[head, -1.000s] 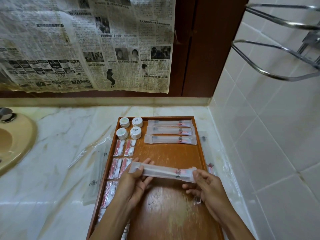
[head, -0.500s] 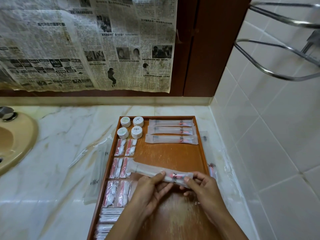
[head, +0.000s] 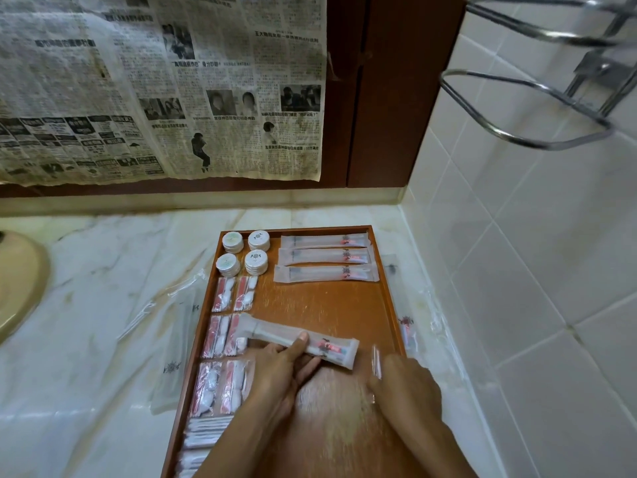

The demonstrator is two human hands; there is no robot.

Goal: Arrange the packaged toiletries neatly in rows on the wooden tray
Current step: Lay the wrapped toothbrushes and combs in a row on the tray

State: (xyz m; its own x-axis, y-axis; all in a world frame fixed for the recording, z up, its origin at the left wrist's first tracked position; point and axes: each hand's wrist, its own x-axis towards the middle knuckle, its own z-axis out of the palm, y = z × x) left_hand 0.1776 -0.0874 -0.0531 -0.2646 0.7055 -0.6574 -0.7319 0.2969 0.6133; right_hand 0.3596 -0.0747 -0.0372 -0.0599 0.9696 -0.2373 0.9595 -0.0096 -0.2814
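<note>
The left hand [head: 286, 363] pinches a long clear packet [head: 296, 339], thumb on top, tilted across the middle of the wooden tray [head: 389, 291]. The right hand [head: 403, 384] is blurred; its grip cannot be determined. Three similar packets [head: 325, 257] form rows at the tray's far right; each carries a dark emblem and red marking, text unreadable. Four round white tubs [head: 246, 251] occupy the far-left corner. Newspaper [head: 162, 88] with Chinese print hangs behind.

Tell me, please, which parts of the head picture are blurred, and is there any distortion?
Head view: the right hand is smeared by motion, so its grip cannot be read; the left hand, holding the long packet, is sharper. The three packets at the far end of the wooden tray look crisp. Wide-angle distortion bends the tile lines and the chrome rack near the right edge.
</note>
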